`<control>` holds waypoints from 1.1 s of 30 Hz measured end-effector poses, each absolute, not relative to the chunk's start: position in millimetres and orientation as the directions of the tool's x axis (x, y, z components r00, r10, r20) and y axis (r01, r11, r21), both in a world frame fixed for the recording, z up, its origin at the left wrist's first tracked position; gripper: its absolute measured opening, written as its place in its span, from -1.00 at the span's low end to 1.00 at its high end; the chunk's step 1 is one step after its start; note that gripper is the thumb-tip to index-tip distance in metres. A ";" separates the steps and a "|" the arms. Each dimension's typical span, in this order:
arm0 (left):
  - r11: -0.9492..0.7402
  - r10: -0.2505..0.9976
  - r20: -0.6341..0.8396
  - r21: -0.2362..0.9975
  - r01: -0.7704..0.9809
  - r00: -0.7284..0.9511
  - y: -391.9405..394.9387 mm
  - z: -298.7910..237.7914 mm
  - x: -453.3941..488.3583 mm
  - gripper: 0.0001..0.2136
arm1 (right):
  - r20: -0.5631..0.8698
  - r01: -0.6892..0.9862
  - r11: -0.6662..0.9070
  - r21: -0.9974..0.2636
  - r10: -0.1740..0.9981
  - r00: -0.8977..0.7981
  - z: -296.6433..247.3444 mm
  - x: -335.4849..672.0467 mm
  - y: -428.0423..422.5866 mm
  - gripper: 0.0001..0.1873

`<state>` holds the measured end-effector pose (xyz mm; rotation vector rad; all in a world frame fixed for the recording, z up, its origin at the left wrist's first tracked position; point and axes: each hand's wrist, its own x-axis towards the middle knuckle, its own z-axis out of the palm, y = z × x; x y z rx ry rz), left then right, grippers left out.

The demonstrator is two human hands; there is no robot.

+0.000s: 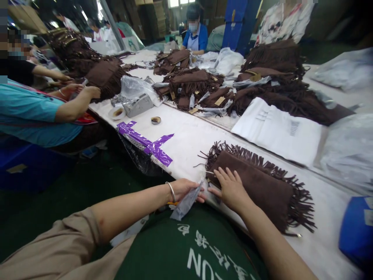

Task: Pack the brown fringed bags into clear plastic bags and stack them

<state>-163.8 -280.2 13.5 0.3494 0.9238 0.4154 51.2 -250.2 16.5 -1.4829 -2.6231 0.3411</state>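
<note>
In front of me a brown fringed bag (256,182) lies flat on the white table, its fringe along the far and right edges. My right hand (231,188) rests on the bag's left end with fingers spread. Just left of the bag, at the table's edge, my left hand (186,190) is closed on a small clear plastic sleeve (186,204), which hangs down over my green apron (186,249). A light strap or cord (208,172) shows between the sleeve and the bag's left end.
Purple tape (145,143) marks the table edge at left, near a tape dispenser (139,105) and a small tape roll (155,120). White packaging sheets (278,130) and piles of brown fringed bags (194,83) lie beyond. A blue object (357,229) stands at right. Co-workers sit around the table.
</note>
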 end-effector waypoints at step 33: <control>0.814 0.578 -0.712 0.541 -0.213 0.399 -294.3 3.5 -113.8 -0.58 | -0.161 0.907 0.393 -0.151 0.896 -0.414 36.7 83.4 -237.1 -0.70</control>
